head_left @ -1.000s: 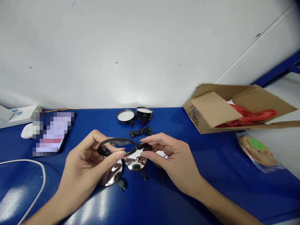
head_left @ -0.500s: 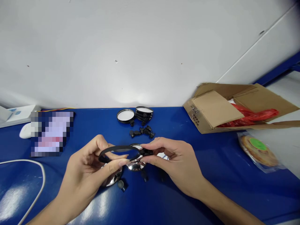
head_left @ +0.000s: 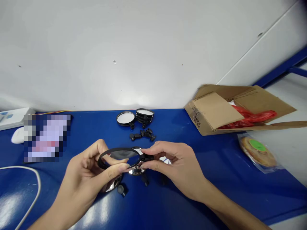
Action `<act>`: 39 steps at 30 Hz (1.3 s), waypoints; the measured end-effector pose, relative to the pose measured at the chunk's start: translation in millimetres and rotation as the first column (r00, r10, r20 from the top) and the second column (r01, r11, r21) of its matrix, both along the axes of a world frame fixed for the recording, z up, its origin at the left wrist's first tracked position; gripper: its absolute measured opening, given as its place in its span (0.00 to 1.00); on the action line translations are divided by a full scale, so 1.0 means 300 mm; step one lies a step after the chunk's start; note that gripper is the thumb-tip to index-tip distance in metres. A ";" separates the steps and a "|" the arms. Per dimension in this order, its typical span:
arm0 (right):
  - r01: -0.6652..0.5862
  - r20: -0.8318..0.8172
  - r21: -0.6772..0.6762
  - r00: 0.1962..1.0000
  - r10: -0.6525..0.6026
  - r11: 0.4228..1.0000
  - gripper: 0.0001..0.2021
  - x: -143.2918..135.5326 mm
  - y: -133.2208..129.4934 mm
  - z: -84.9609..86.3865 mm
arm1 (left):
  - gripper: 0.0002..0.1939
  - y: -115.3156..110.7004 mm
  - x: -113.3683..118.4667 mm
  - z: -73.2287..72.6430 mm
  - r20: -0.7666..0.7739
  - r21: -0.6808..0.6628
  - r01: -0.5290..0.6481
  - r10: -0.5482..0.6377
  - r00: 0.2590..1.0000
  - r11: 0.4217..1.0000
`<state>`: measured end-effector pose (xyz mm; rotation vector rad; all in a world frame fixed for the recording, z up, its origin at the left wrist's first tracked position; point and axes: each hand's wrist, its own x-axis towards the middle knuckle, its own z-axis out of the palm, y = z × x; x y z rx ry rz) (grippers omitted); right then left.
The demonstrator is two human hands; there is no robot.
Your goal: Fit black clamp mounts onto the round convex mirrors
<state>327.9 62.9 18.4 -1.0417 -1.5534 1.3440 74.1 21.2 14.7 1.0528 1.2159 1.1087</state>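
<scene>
Between thumb and fingers, my left hand [head_left: 83, 175] grips a round black-rimmed mirror [head_left: 122, 155] by its left side and near edge, above the table. My right hand [head_left: 178, 163] pinches the small black mount [head_left: 146, 157] at the mirror's right edge. Mount and rim touch; whether they are locked together I cannot tell. Beneath my hands lie more round mirrors, one shiny mirror [head_left: 137, 171] in the middle and another mirror [head_left: 113, 185] partly covered by my left hand. A black mount piece [head_left: 122, 189] rests close by.
Farther back sit a single round mirror [head_left: 126, 118], a stack of mirrors [head_left: 145, 115] and loose black mounts [head_left: 143, 134]. On the right are an open cardboard box [head_left: 213, 111] and a wrapped round pastry [head_left: 259, 150]. A blurred-out phone [head_left: 48, 137] and white cable [head_left: 35, 191] lie left.
The held mirror is tilted slightly more, so more of its face shows. Both hands keep their grip. The whole view has shifted a little.
</scene>
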 end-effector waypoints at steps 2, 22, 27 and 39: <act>-0.033 0.028 -0.016 0.999 0.034 0.999 0.05 -0.002 -0.002 0.003 | 0.24 0.004 0.011 0.011 0.035 0.009 0.025 -0.026 0.999 1.000; -0.059 0.227 0.656 0.966 -0.122 0.752 0.09 -0.017 -0.011 -0.047 | 0.16 0.038 -0.005 -0.001 0.207 -0.163 0.113 -0.078 0.975 0.980; -0.081 0.263 0.713 0.952 -0.158 0.696 0.09 -0.007 -0.002 -0.067 | 0.19 0.048 0.005 0.003 0.231 -0.180 0.133 -0.090 0.969 0.975; -0.211 0.322 0.684 0.946 -0.029 0.699 0.09 0.014 0.022 -0.020 | 0.18 0.051 -0.015 0.016 0.136 -0.142 0.107 -0.087 0.987 0.984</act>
